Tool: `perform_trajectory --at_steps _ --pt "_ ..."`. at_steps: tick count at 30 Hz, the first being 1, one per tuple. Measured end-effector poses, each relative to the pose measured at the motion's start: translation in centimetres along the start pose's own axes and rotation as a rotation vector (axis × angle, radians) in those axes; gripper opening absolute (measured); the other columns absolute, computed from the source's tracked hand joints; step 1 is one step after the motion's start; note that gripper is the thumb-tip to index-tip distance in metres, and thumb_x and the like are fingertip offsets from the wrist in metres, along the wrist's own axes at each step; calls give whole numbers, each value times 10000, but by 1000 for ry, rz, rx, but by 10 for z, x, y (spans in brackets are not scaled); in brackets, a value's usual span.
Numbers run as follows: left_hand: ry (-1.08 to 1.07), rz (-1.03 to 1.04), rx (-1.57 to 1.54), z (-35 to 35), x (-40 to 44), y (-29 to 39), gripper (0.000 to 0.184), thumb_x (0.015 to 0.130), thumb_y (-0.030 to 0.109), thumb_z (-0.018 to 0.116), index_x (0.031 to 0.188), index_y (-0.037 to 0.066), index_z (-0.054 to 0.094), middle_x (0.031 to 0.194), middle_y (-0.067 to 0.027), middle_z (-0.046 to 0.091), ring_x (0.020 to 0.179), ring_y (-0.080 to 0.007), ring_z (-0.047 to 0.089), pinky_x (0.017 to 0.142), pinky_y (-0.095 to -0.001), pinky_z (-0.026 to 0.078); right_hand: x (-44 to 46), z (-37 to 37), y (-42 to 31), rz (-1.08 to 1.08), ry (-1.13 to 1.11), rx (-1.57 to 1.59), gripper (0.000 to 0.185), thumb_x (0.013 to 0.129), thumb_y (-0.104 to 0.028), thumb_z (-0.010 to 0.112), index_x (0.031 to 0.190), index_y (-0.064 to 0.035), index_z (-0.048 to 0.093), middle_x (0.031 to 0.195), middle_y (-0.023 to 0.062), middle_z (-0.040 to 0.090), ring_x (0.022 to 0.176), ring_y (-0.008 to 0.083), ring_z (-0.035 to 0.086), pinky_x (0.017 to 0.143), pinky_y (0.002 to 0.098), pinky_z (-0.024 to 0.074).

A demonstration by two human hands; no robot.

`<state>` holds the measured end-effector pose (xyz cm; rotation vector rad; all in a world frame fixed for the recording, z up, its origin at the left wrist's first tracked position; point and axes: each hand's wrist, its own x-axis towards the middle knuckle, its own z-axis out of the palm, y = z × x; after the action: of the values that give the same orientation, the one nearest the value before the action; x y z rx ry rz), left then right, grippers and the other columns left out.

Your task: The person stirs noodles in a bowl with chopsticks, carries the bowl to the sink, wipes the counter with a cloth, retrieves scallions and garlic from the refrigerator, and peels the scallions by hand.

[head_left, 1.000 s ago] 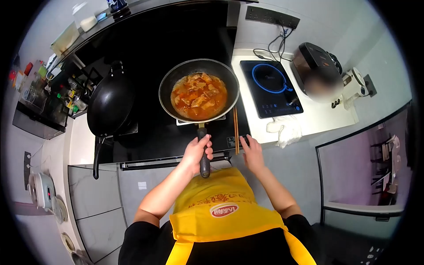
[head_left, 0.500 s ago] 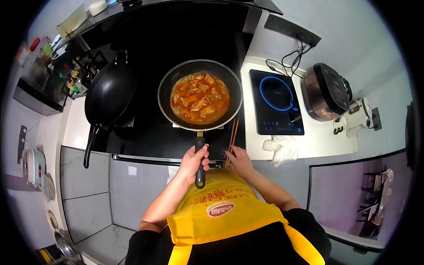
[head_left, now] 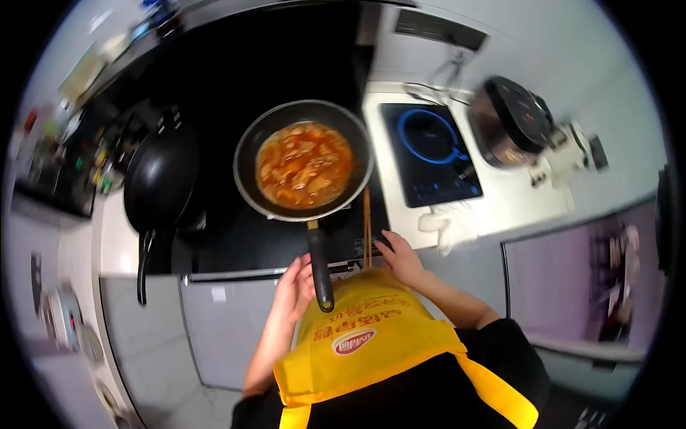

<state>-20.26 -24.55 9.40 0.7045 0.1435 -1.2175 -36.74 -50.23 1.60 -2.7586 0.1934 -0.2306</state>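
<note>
A frying pan (head_left: 243,161) sits on the black stove (head_left: 214,243), its handle toward me. Inside it lie chunks of meat in a reddish-brown sauce (head_left: 306,164). My left hand (head_left: 291,287) is just left of the black handle (head_left: 320,268), fingers loosely extended and not wrapped around it; part of them is behind the handle. Two wooden chopsticks (head_left: 367,225) lie side by side on the stove, right of the handle. Close to their right, my right hand (head_left: 401,259) rests at the stove's front edge, fingers outstretched and holding nothing.
A black wok (head_left: 163,179) stands on the left side of the stove. To the right, the counter holds an induction cooker (head_left: 432,157), a white cloth (head_left: 451,225) and a rice cooker (head_left: 511,121). Cables (head_left: 436,93) run behind them. A yellow apron (head_left: 379,322) covers my front.
My left hand has let go of the pan handle and moved slightly left of it. My right hand has come off the chopsticks. The view has shifted and tilted a little.
</note>
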Motion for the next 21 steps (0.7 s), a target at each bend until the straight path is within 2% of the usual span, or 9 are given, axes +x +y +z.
perform_trajectory --at_steps 4,6,7,9,11,14,17,18,21 --pt "154 -1 -1 -54 -6 -10 294 987 320 460 1128 80 556 1052 -97 671 951 -232 649 832 -372 521 -53 -21 -1 204 120 -23 457 747 -116 655 1187 -35 559 1348 216 422 1222 396 435 1014 452 391" --pt "150 -65 8 -88 -6 -12 217 970 276 503 1082 104 573 995 -62 682 907 -189 654 776 -348 527 -94 -24 -1 382 -30 -25 383 800 -168 638 1159 -50 577 1355 204 431 1227 387 438 1007 449 392" --pt "154 -97 37 -101 -6 -13 201 965 263 511 1081 109 569 980 -51 680 884 -174 652 752 -339 526 -118 -19 -1 471 -55 -103 310 838 -250 618 1091 -72 613 1316 171 492 1132 367 529 933 444 446" --pt "151 -154 97 -126 -1 -18 194 949 239 530 1098 117 553 944 -29 671 841 -149 644 718 -318 520 -162 -24 -8 786 -371 24 277 843 -305 600 1002 -85 653 1146 155 614 978 362 607 843 452 490" --pt "132 -212 191 -130 6 -25 200 942 207 534 1114 103 537 925 -23 657 816 -151 635 688 -301 519 -229 -8 -9 891 -433 75 294 830 -339 593 945 -84 683 967 149 672 870 361 632 772 465 507" --pt "73 -273 287 -121 23 -41 239 921 197 564 1117 64 538 897 -34 620 769 -161 607 664 -286 509 -321 3 -31 1123 -479 98 292 828 -349 595 933 -90 680 979 159 663 946 361 614 821 451 496" --pt "6 -257 441 -88 31 -66 285 930 207 575 1172 64 534 939 -48 622 816 -160 609 709 -282 503 -407 21 -46 1323 -540 108 328 835 -366 584 964 -83 690 1005 168 671 987 356 614 857 450 485" --pt "-4 -271 446 -74 34 -77 217 931 205 560 1116 92 560 921 -45 639 774 -140 620 664 -284 521 -430 21 -53 1349 -504 143 359 850 -384 574 980 -68 685 1025 170 667 984 363 611 863 445 485" --pt "-28 -333 530 -21 32 -113 190 938 178 541 1105 91 566 924 -41 634 776 -141 614 678 -283 516 -513 23 -53 1526 -438 230 397 879 -397 552 1037 -52 670 1105 165 650 1033 353 602 892 434 478"
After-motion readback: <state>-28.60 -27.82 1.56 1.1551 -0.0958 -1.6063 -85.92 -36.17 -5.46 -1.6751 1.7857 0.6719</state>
